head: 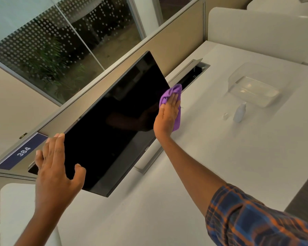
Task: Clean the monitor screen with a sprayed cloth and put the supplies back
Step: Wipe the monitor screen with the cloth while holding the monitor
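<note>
A black monitor (114, 121) with a dark screen stands on the white desk (220, 166). My left hand (55, 167) holds the monitor's left edge, fingers behind the frame and thumb on the front. With straight fingers, my right hand (167, 116) presses a purple cloth (174, 93) flat against the screen's right edge. A small spray bottle (239, 112) stands upright on the desk to the right, apart from both hands, with its clear cap (225, 116) lying beside it.
A clear plastic container (252, 87) sits behind the bottle. An open cable hatch (190, 73) lies in the desk behind the monitor. A beige partition (176, 36) with a label reading 384 runs along the back; white dividers flank the desk.
</note>
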The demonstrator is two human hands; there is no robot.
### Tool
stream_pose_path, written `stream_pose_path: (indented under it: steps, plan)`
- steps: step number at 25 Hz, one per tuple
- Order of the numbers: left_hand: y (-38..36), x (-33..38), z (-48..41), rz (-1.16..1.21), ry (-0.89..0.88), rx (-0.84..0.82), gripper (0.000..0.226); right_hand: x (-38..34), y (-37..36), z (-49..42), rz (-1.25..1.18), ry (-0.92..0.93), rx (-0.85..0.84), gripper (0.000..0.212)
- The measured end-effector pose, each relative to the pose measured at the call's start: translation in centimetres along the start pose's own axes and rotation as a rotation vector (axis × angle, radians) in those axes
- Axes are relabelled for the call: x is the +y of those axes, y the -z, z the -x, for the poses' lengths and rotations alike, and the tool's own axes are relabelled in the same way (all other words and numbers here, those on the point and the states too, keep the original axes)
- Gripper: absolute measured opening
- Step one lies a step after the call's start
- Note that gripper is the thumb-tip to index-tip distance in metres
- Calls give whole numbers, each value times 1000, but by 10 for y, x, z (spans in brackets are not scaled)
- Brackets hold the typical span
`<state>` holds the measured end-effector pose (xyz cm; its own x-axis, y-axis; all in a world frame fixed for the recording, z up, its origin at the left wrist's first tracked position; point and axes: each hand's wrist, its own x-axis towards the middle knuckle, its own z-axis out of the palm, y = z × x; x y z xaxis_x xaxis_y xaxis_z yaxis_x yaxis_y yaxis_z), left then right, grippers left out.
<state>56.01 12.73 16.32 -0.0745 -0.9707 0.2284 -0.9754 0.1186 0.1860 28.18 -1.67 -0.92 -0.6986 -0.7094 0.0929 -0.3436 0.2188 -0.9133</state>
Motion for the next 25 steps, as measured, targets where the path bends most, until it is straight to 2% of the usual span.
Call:
stream_pose_path:
  steps: [5,8,10,14,17,19,25]
  plan:
    - [2,2,1,0,-19,-18,85,17,0,30,-70,-192,-78,58]
    - [4,1,2,9,-6,-30,87,4,3,27,15,-222,-109,59]
    - [3,-1,2,8,-10,-38,88,-15,4,22,-4,-139,-84,59]
    - [1,-7,1,-19,-13,-43,97,-71,2,17,-260,223,-71,55]
    - [3,-6,2,-24,-1,-52,99,-82,-3,1,-247,395,-60,54]
    - [5,-5,1,-20,-6,-52,97,-68,-2,-10,-201,331,-50,56]
    - [6,2,-4,0,-6,-62,92,-1,-3,-9,-41,-59,-39,56]
